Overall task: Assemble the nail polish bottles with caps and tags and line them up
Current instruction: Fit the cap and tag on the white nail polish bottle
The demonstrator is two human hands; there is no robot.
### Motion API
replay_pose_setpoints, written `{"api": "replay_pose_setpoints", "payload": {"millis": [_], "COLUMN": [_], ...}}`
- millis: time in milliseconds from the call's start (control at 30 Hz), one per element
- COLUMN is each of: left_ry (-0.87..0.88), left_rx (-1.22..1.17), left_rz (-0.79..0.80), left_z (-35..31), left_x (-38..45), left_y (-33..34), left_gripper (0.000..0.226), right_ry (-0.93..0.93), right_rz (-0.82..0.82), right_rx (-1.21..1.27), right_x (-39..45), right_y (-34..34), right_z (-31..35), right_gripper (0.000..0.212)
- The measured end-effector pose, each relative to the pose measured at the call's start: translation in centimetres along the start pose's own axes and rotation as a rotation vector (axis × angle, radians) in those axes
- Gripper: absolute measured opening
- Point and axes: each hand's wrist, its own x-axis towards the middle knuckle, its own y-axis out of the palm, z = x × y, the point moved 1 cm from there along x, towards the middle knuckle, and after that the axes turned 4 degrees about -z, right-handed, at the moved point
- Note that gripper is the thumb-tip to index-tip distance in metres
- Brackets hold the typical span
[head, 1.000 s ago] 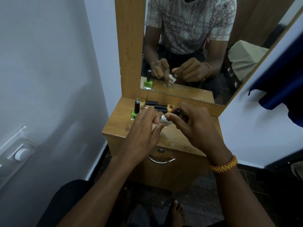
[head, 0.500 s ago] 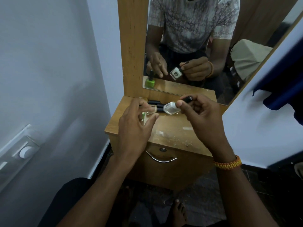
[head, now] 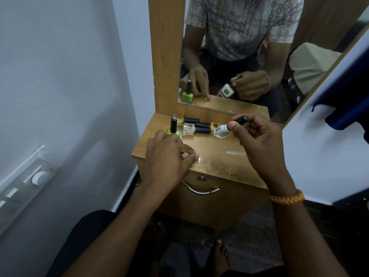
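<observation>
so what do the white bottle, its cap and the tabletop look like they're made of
White bottle: probably glass, glossy and see-through at the edges, holding pale polish.
Its cap: likely hard plastic, smooth black with a dull sheen.
Tabletop: wood-look board, perhaps laminate, with printed-looking grain, a semi-gloss reflection and scuffs.

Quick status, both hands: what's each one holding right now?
Left hand: fingertips down on the tabletop; holding nothing I can make out.
Right hand: closed on the white bottle.

A scuffed wooden dresser top (head: 215, 156) carries an upright green bottle (head: 173, 131) and lying capped bottles (head: 196, 127).
</observation>
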Motion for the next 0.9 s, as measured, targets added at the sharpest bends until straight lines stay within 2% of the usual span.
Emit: {"api": "replay_pose_setpoints", "payload": {"millis": [367, 500, 900], "left_ry": [0.069, 0.089, 0.089], "left_rx": [-0.141, -0.155, -0.185], "left_rz": [0.218, 0.275, 0.270], "left_z": [3.1, 3.9, 5.0], "left_x": [1.1, 1.3, 1.7], "left_y": [-2.9, -3.5, -3.5], "left_gripper": [0.015, 0.017, 0.014], "right_ry": [-0.073, -0.101, -0.175], "right_rz": [0.324, 0.361, 0.412], "right_rx": [0.068, 0.024, -0.112], "right_x": [-1.2, -1.7, -2.4], "right_y": [1.5, 3.6, 6.8], "right_z": [1.2, 1.7, 2.0], "right_gripper": [0.014, 0.016, 0.016]}}
